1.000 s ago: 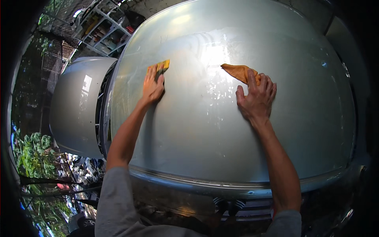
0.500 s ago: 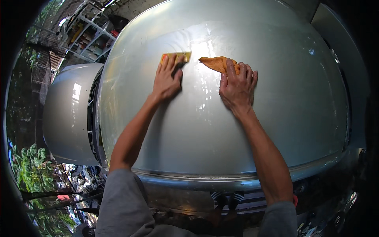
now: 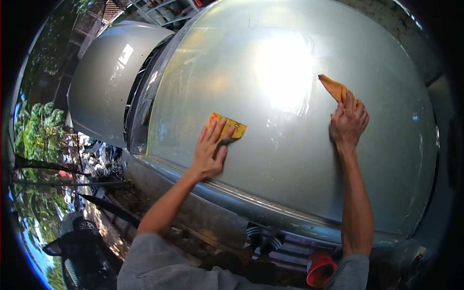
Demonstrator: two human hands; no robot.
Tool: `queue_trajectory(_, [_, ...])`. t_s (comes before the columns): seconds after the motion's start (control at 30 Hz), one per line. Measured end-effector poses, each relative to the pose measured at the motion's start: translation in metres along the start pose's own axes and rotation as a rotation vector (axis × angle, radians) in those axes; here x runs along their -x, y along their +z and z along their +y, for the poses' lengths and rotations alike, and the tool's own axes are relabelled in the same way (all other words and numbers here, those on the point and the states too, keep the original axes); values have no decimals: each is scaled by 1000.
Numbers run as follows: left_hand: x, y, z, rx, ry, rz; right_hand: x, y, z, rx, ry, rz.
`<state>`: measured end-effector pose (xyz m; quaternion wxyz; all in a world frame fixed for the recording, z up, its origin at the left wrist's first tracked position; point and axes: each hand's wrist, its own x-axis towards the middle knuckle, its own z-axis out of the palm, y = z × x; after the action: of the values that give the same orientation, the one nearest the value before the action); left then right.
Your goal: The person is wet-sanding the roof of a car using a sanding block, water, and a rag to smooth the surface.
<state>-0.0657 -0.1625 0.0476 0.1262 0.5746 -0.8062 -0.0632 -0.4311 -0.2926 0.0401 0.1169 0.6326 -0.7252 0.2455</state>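
Observation:
My left hand [image 3: 210, 151] presses a yellow printed sheet of sandpaper [image 3: 237, 129] against the silver-green car roof [image 3: 270, 159]. Its fingers lie over the sheet, and a dark underside shows at a curled edge by the thumb. To the right, my right hand [image 3: 349, 123] grips a bunched orange cloth [image 3: 333, 88] resting on the roof. One pointed end of the cloth sticks out beyond the fingers. The roof looks wet and glossy, with a bright reflection between the hands and farther off.
The car's hood [image 3: 113, 79] lies at the left, beyond the windshield edge. Below the roof's near edge, feet in striped footwear stand on a slatted platform [image 3: 297, 247]. A red bucket [image 3: 320, 268] is beside it. A shelf [image 3: 166, 12] holds items at the far left.
My left hand has come nearer to the roof's near edge with the sandpaper. My right hand and the cloth are farther right in view. The whole view has turned and shifted.

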Motion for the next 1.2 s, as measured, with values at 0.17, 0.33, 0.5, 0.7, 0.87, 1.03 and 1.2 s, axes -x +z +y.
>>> queue_trajectory(0.17, [-57, -17, -77, 47, -317, 274, -3, 6, -19, -69, -71, 20])
queue_trajectory(0.33, [40, 8, -61, 46, -238, 47, 3, 6, 6, -42, -35, 3])
queue_trajectory(0.5, [-40, 6, -49, 54, -423, 337, -2, 5, -11, -48, -21, 2])
queue_trajectory(0.7, [-133, 3, -33, 83, -228, 205, -2, 9, -12, -64, -9, 12])
queue_trajectory(0.87, [-70, 37, 86, 8, -30, 97, 2, 3, -3, 16, -45, 21])
queue_trajectory(1.03, [-146, 28, 84, -41, 72, 80, 4, 7, -9, -165, 4, -11])
queue_trajectory(1.2, [-131, 65, 140, -6, -93, 213, 5, 2, 15, -194, -113, -64])
